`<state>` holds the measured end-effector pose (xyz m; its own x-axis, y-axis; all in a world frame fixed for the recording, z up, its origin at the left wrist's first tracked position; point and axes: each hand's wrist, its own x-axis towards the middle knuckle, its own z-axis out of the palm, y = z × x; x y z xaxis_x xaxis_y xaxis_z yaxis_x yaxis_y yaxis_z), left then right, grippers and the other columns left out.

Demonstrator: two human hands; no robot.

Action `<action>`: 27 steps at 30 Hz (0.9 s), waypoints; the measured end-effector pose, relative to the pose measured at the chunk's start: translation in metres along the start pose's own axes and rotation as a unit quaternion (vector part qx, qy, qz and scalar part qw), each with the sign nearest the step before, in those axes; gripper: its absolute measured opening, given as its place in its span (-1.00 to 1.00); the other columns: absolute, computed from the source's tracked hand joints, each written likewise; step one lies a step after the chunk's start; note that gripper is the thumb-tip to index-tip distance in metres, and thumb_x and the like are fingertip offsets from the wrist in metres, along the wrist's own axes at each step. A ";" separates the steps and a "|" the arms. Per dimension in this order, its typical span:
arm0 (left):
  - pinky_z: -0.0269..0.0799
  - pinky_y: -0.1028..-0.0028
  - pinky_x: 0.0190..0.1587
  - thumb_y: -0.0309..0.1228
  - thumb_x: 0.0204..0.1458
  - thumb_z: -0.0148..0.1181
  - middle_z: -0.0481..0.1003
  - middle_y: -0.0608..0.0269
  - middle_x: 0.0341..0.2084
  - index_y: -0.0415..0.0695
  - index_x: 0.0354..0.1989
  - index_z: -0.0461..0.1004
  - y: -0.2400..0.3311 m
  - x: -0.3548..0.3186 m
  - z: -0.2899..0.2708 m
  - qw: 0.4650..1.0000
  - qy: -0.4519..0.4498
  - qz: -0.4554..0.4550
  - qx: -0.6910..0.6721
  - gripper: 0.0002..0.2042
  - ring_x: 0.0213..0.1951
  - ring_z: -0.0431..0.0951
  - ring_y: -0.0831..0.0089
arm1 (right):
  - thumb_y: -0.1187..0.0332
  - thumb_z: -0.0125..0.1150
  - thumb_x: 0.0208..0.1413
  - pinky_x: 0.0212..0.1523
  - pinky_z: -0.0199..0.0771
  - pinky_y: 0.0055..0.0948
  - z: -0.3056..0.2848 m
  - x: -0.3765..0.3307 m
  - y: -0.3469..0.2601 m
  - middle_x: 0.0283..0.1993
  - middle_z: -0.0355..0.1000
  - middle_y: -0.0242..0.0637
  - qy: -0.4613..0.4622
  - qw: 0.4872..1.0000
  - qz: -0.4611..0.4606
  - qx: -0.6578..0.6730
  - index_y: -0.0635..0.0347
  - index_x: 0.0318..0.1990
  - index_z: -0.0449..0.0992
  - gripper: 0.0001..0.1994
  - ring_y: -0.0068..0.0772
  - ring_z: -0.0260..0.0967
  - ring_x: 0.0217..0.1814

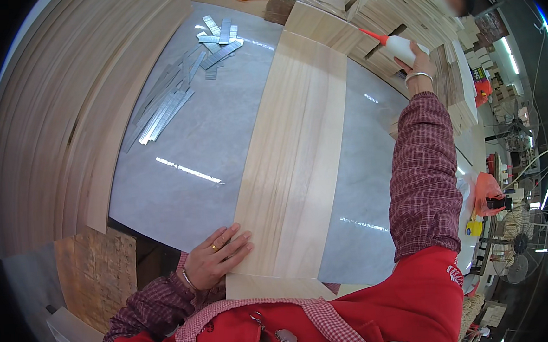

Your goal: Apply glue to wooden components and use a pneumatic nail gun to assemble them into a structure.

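R hand [420, 65]: grip clenched round white bottle [400, 49], red nozzle [376, 36] nr far R corner of pale board [292, 157] on desk [220, 124]; L hand [209, 262]: grip released, resting flat on board's near L edge.

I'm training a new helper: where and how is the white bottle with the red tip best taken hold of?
Probably around the broad body of the white bottle, coming from its base end, on the picture's right. The body is wide and rounded, while the red tip is narrow, tapers and points off to the upper left. The right hand holds it from that side.
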<state>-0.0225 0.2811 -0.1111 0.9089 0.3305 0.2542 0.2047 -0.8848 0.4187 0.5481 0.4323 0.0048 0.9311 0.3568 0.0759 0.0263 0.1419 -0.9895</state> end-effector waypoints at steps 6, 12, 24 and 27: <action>0.20 0.26 0.27 -0.43 0.04 0.03 0.31 0.21 0.19 -0.12 0.09 0.37 -0.001 -0.002 0.000 1.000 -0.015 0.001 -0.022 -0.61 0.26 0.25 0.19 | 0.38 0.36 -0.04 -0.33 0.69 -0.14 -0.006 -0.001 -0.004 -0.12 0.37 0.17 0.033 0.999 -0.005 -0.022 0.53 -0.03 0.30 -0.51 0.15 0.47 -0.21; 0.27 0.29 0.23 -0.40 0.03 0.05 0.36 0.25 0.15 -0.09 0.05 0.42 -0.002 0.000 -0.001 1.000 -0.004 0.000 -0.005 -0.64 0.23 0.29 0.23 | 0.37 0.35 -0.04 -0.34 0.69 -0.16 -0.012 -0.008 -0.010 -0.12 0.37 0.18 0.041 0.999 -0.009 -0.008 0.52 -0.03 0.30 -0.50 0.16 0.47 -0.22; 0.16 0.17 0.26 -0.36 -0.15 0.17 0.27 0.06 0.20 -0.21 0.15 0.30 -0.006 -0.008 0.012 0.999 0.018 0.038 -0.031 -0.41 0.26 0.21 0.04 | 0.32 0.30 0.01 -0.07 0.54 0.12 -0.115 -0.142 -0.062 0.00 0.34 0.08 -0.165 0.979 0.046 0.112 0.46 0.02 0.27 -0.50 0.14 0.38 -0.02; 0.13 0.16 0.27 -0.34 -0.18 0.20 0.25 0.09 0.22 -0.17 0.19 0.27 -0.009 -0.003 0.017 0.997 0.029 0.047 -0.051 -0.36 0.28 0.17 0.05 | 0.32 0.23 0.07 0.06 0.45 0.11 -0.151 -0.231 -0.094 0.02 0.35 0.05 -0.174 0.978 0.075 0.082 0.46 0.03 0.27 -0.53 0.07 0.37 0.02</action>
<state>-0.0213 0.2825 -0.1302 0.8994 0.2683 0.3450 0.0788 -0.8760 0.4759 0.3853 0.1968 0.0614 0.7387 0.6741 -0.0027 -0.1861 0.2001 -0.9619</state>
